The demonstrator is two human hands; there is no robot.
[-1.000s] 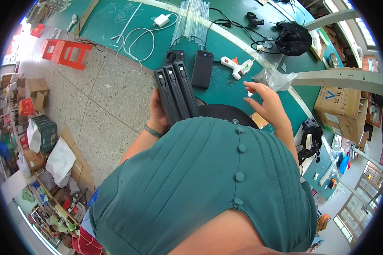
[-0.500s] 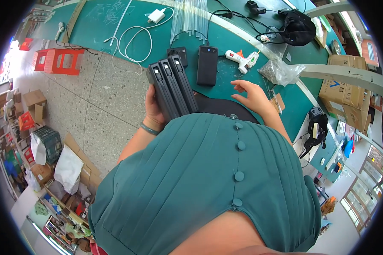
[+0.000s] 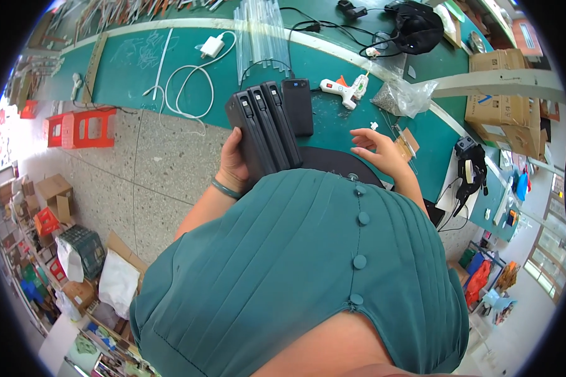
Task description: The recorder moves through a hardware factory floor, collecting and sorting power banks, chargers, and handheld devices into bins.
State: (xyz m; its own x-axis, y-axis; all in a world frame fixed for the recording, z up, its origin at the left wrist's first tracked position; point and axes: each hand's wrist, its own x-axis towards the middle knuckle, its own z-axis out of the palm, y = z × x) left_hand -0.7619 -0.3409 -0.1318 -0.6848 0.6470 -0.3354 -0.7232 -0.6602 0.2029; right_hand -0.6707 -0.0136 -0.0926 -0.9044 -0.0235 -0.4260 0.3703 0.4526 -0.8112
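Three power banks (image 3: 267,132), clamped in my left fingers (image 3: 232,141), slant over the worktop's (image 3: 333,134) near edge; rightward, my right fingers (image 3: 367,134) spread apart.

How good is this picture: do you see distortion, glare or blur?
Head view: the table bows with fisheye distortion, and the corners are black; head view, far left: glare washes out detail; head view, centre: the black stack looks fairly sharp.

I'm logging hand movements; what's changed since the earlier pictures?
The left hand has shifted the black stack forward and rightward, toward the power bank; the vented device beyond no longer shows. The right hand drew slightly back, open. Nothing newly grasped or released; the glue gun stayed put.
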